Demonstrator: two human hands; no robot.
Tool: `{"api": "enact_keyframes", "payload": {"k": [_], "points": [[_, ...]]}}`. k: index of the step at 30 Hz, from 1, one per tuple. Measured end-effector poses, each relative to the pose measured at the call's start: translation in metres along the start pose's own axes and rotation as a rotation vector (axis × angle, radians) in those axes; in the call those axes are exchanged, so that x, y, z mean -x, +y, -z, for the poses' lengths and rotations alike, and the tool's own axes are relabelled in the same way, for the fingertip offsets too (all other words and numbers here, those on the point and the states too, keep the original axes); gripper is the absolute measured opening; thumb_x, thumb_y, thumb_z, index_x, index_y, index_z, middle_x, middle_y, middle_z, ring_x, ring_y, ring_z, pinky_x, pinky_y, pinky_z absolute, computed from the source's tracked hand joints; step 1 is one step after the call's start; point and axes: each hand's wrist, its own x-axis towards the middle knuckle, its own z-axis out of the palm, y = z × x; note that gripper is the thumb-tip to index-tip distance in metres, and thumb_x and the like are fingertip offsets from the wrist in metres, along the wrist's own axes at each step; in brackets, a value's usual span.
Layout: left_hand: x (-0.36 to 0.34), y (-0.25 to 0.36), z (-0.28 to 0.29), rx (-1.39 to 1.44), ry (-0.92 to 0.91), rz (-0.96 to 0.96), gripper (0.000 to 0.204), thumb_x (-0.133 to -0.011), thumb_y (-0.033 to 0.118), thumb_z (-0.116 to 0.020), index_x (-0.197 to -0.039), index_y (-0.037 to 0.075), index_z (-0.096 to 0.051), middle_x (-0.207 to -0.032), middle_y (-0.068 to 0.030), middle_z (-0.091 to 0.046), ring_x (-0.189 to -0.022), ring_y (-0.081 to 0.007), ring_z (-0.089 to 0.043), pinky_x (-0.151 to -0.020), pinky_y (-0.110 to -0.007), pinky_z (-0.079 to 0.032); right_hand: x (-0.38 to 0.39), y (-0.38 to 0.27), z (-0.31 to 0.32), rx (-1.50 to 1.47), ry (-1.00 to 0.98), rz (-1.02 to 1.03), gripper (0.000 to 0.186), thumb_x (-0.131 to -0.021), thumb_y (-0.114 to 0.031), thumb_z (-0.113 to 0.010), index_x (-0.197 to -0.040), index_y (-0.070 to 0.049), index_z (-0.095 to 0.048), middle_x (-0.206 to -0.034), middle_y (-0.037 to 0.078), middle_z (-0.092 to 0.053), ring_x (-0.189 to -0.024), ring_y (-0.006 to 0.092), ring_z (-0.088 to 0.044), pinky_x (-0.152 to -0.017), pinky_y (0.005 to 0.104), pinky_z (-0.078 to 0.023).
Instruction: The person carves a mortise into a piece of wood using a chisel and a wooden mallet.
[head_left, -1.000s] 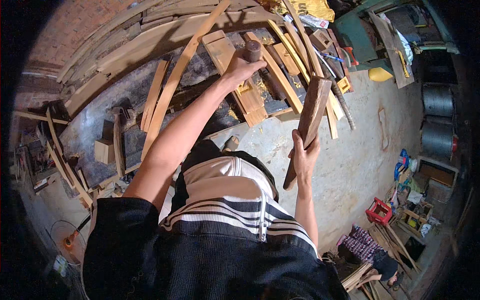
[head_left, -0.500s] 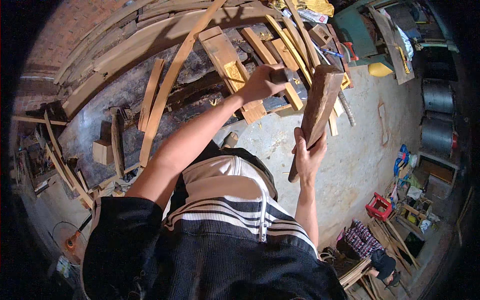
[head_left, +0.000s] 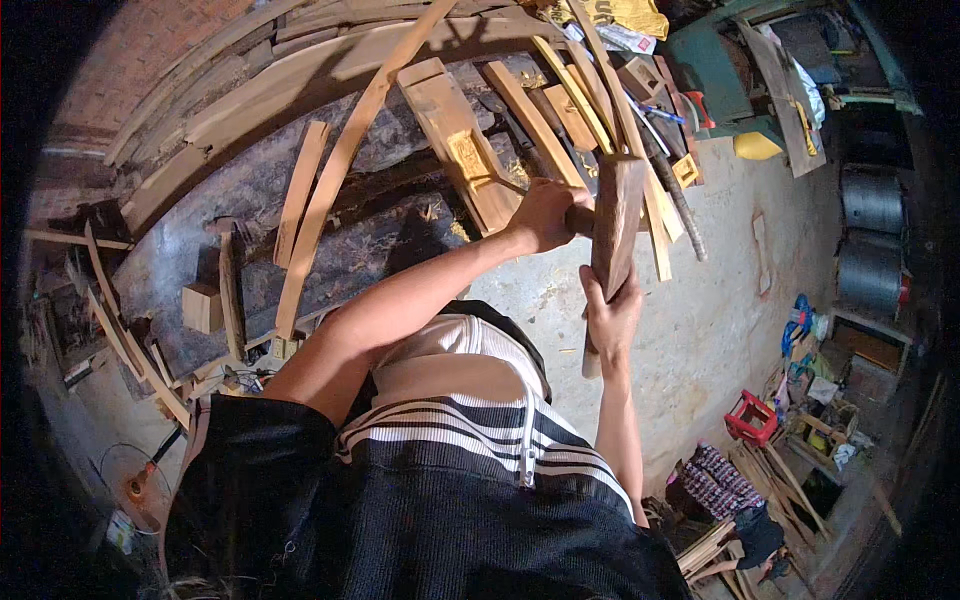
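My left hand (head_left: 543, 213) grips a chisel with a round wooden handle (head_left: 576, 218), held tilted sideways. Its narrow metal blade (head_left: 508, 182) points left toward a carved recess in a light board (head_left: 425, 95) on the bench; whether the tip touches wood is unclear. In my right hand (head_left: 610, 315) is a dark, rough wooden mallet (head_left: 618, 215), head raised. The chisel's butt lies against or just behind the mallet's head; I cannot tell which. Wood shavings lie around the board.
Timber strips (head_left: 355, 150) and a wood block (head_left: 203, 307) lie on the dark workbench (head_left: 195, 260). A red crate (head_left: 750, 420), metal drums (head_left: 866, 265) and a standing fan (head_left: 140, 488) surround the concrete floor (head_left: 700, 350). Another person (head_left: 755, 540) is bent over boards at lower right.
My left hand has moved down and right, tipping the chisel from upright to sideways and bringing its butt to the mallet. The mallet has shifted slightly and is more upright.
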Motion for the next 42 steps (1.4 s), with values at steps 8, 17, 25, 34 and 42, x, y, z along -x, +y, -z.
{"api": "enact_keyframes", "payload": {"k": [8,17,25,34,42], "points": [[0.003,0.004,0.010,0.155,-0.018,-0.136,0.014,-0.068,0.005,-0.066,-0.081,0.007,-0.064,-0.069,-0.0099,-0.064,-0.065,-0.0273,-0.063,-0.062,-0.035,-0.048,0.011,0.006,0.005,-0.043,0.196,0.169,0.044,-0.083,-0.023,-0.076,-0.113,0.003,-0.056,-0.064,0.010,-0.062,-0.057,0.0186,-0.058,-0.057,0.0338,-0.049],[0.001,-0.004,0.014,0.309,0.040,-0.083,0.014,-0.068,0.006,-0.072,-0.077,0.006,-0.061,-0.066,-0.0108,-0.060,-0.063,-0.0248,-0.060,-0.058,-0.036,-0.045,0.009,0.004,0.003,-0.271,0.146,0.054,0.040,-0.084,-0.019,-0.076,-0.112,0.003,-0.056,-0.078,0.009,-0.067,-0.066,0.0192,-0.062,-0.063,0.0332,-0.051],[-0.007,-0.024,0.061,0.289,0.018,0.187,0.021,-0.081,0.009,-0.078,-0.100,0.009,-0.070,-0.088,-0.0068,-0.071,-0.085,-0.0134,-0.067,-0.071,-0.034,-0.056,-0.003,-0.011,-0.003,0.048,-0.009,0.043,0.042,-0.082,-0.029,-0.078,-0.101,0.001,-0.056,-0.066,0.018,-0.064,-0.059,0.0252,-0.066,-0.060,0.0378,-0.051],[-0.034,-0.031,0.096,0.571,0.259,0.252,0.012,-0.080,0.004,-0.074,-0.085,0.008,-0.063,-0.079,0.0029,-0.062,-0.072,-0.0077,-0.055,-0.066,-0.030,-0.047,0.010,0.000,0.001,-0.034,-0.048,-0.073,0.045,-0.084,-0.030,-0.076,-0.110,0.003,-0.059,-0.062,0.009,-0.060,-0.052,0.0155,-0.058,-0.050,0.0323,-0.047],[-0.020,-0.005,0.068,0.242,-0.025,0.136,0.012,-0.079,0.012,-0.074,-0.089,0.008,-0.067,-0.074,-0.0036,-0.067,-0.067,-0.0137,-0.061,-0.061,-0.033,-0.051,0.015,-0.009,0.003,-0.243,0.148,0.066,0.036,-0.090,-0.014,-0.070,-0.117,0.003,-0.054,-0.075,0.005,-0.061,-0.050,0.0114,-0.055,-0.045,0.0266,-0.046]]}}
